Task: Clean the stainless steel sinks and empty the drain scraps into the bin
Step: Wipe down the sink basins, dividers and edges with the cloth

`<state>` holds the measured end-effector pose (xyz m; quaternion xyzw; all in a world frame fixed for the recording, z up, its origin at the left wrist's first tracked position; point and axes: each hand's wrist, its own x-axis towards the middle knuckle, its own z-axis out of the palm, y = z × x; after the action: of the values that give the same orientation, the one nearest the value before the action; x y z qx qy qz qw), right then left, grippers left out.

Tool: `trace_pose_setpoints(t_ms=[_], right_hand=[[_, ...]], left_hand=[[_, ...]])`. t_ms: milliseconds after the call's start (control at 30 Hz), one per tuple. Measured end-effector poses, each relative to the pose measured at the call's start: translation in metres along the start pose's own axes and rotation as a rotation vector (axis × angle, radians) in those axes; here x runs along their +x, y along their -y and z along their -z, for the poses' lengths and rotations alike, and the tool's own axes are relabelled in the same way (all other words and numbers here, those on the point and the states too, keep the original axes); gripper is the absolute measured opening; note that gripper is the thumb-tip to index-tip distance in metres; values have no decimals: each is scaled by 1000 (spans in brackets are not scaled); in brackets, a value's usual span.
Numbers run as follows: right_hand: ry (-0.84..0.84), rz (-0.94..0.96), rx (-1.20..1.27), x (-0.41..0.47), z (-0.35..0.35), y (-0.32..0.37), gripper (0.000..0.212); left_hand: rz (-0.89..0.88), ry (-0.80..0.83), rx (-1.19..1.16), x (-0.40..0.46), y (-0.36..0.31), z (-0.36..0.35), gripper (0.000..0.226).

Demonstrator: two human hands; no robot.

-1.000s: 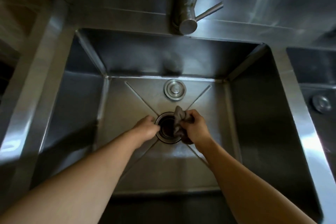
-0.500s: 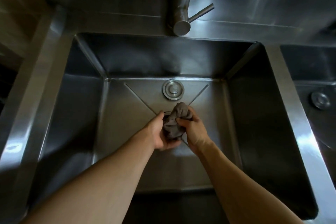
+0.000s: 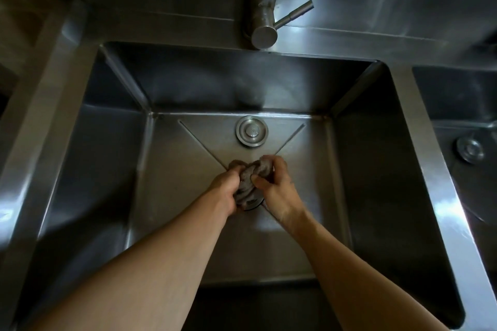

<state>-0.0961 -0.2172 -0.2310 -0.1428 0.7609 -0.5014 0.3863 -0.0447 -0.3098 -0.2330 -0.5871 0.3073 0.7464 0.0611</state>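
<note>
Both of your hands are down in the main sink (image 3: 107,169), meeting over the middle of its floor. Your left hand (image 3: 227,191) has its fingers curled round the near and left side of a bunched grey cloth (image 3: 251,181), and your right hand (image 3: 277,188) grips the same cloth from the right, thumb pressed into the folds and fingers wrapped over the far end. The cloth is wadded into a tight, wrinkled lump between the two hands, directly above the drain (image 3: 252,204) (only a sliver of its metal rim shows under the cloth, and you cannot tell what is inside it). Just beyond the hands, the round drain stopper (image 3: 252,131) lies flat on the sink floor near the back wall, apart from the cloth. The faucet (image 3: 265,8) stands on the back ledge, its lever pointing right. A second sink (image 3: 457,105) lies to the right, with its own round stopper (image 3: 470,149) on its floor
</note>
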Motion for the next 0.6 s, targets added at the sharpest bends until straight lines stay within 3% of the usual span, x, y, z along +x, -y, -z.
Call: trace_pose_setpoints(t_ms=[67, 167, 267, 400, 500, 600], right_hand=[[69, 173, -221, -1, 3, -1, 53], [33, 288, -421, 3, 1, -8, 32], [-77, 212, -398, 11, -4, -9, 13], [-60, 45, -382, 25, -9, -8, 23], [-22, -46, -394, 38, -11, -14, 30], [-2, -108, -396, 48, -12, -25, 30]], left_hand=[[-15, -10, -24, 0, -1, -2, 36], [-60, -55, -15, 5, 1, -2, 24], [-204, -163, 65, 9, 6, -6, 18], [-395, -243, 404, 15, 15, -13, 50], [-493, -298, 531, 19, 18, -15, 46], [-464, -323, 536, 27, 20, -16, 43]])
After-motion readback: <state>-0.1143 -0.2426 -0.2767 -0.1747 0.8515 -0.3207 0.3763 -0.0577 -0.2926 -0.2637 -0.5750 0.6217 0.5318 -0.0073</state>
